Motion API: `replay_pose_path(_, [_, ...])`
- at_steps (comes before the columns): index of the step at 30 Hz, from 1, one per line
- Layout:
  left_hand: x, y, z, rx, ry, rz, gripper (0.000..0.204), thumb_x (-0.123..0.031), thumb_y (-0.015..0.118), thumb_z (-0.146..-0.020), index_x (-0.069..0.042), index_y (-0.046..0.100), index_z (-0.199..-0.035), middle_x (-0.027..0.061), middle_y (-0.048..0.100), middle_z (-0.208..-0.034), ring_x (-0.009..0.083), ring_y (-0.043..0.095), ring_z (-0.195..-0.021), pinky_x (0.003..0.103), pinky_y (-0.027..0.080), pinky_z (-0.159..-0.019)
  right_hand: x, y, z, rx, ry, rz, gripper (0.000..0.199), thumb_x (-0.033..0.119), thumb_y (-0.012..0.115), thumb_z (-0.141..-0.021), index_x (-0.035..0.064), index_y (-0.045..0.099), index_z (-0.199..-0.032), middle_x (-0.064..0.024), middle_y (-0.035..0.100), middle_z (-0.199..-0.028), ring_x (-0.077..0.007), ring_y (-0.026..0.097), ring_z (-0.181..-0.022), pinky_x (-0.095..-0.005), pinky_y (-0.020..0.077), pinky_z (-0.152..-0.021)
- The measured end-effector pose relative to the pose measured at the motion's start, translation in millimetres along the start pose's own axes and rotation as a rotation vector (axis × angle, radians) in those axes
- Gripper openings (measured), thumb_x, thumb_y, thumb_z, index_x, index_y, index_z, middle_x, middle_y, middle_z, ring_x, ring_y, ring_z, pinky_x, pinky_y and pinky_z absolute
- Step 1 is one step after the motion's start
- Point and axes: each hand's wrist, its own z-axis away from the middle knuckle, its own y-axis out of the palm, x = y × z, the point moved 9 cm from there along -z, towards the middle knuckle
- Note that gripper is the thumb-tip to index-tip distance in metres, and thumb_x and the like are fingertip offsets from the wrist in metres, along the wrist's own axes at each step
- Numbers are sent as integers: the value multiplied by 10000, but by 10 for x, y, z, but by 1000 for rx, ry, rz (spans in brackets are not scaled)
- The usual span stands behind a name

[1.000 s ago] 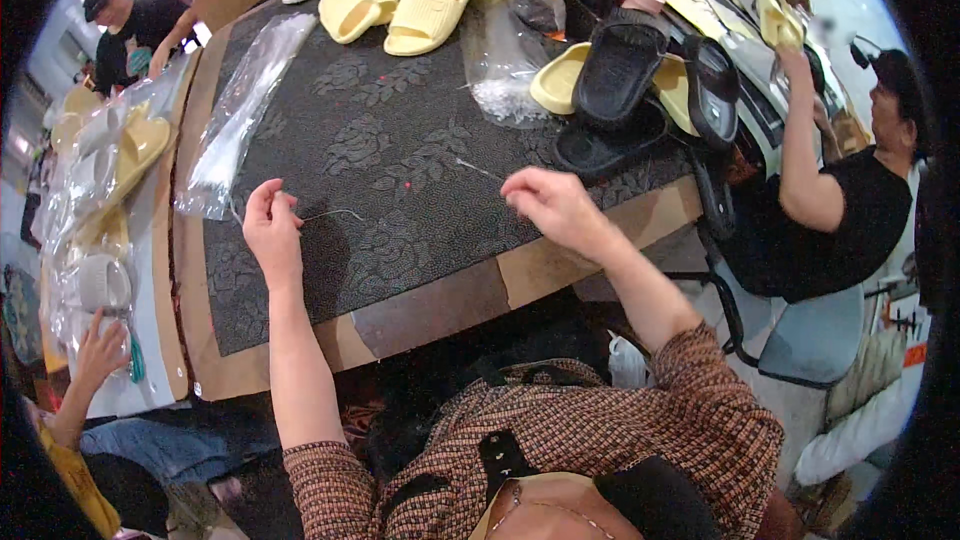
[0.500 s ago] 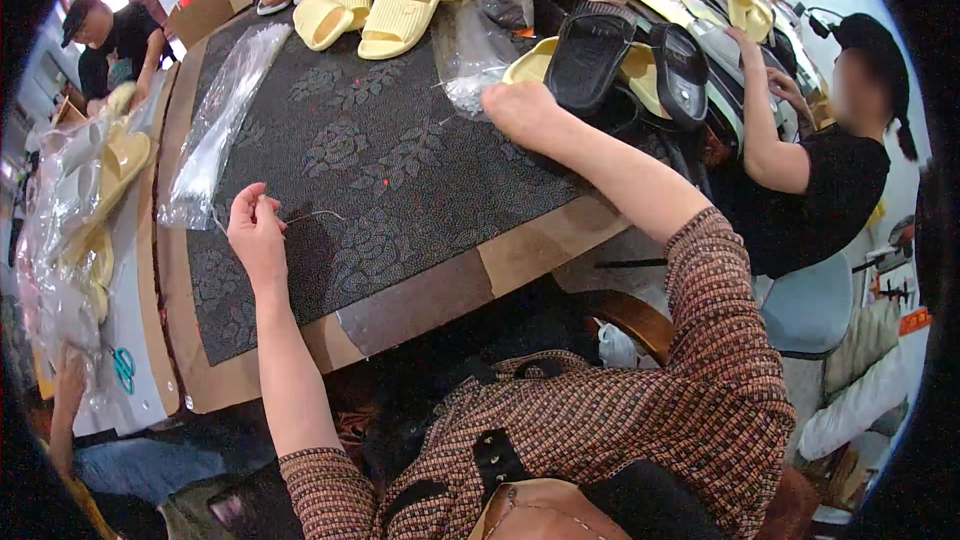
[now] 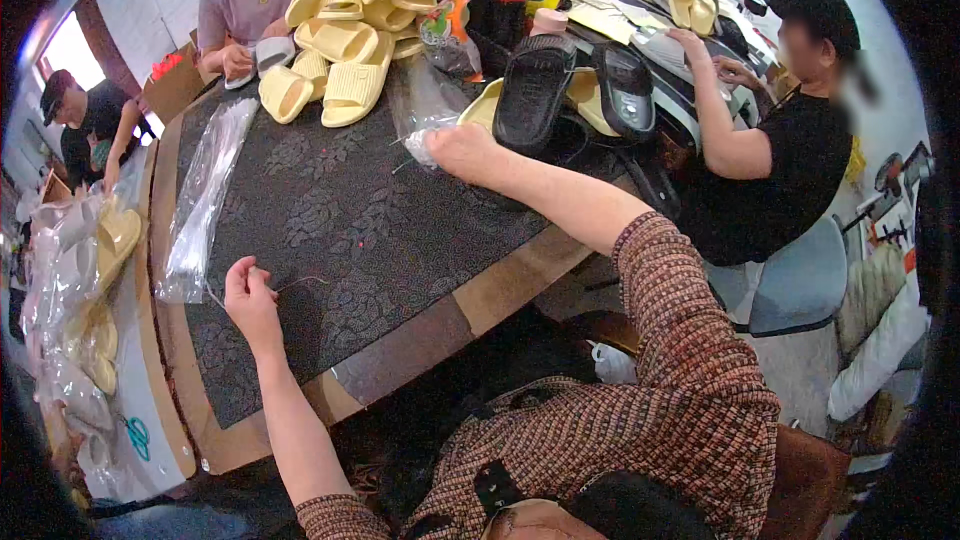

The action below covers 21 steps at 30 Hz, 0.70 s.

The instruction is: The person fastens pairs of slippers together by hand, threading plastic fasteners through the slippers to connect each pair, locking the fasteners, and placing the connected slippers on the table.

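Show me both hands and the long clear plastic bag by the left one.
Left hand (image 3: 252, 304): head view, middle of the hand.
Right hand (image 3: 460, 153): head view, middle of the hand.
Long clear plastic bag (image 3: 208, 202): head view, about mid-length.

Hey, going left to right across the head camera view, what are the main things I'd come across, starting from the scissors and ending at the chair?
Teal scissors, long clear plastic bag, left hand, front ribbed yellow slipper, right hand, matte black slipper, glossy black slipper, blue-grey chair.
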Motion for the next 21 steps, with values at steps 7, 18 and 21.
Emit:
replay_pose_path(7, [-9,5,-12,-9,-4,-1,146,-59,478,-886,-18,577,-986,19,566,-724,37,459,-500,179,383,-446,-5,12,-19,-57,-16,-28,114,103,476,-777,29,562,-787,-98,635,-711,-232,652,-659,-347,513,-519])
replay_pose_path(18, [-72,20,8,-4,7,-8,156,-47,484,-872,-16,575,-995,19,562,-733,40,460,-516,180,387,-452,-17,-20,-26,-19,-5,-24,94,110,486,-778,49,557,-765,-120,633,-710,-233,651,-653,-349,516,-506])
replay_pose_path(21, [-30,15,-4,-1,-4,-34,142,-51,496,-877,-14,578,-986,15,560,-731,38,472,-546,179,395,-457,-11,-43,4,-63,-7,-25,98,108,480,-783,41,552,-784,-117,623,-698,-240,645,-627,-348,514,-496])
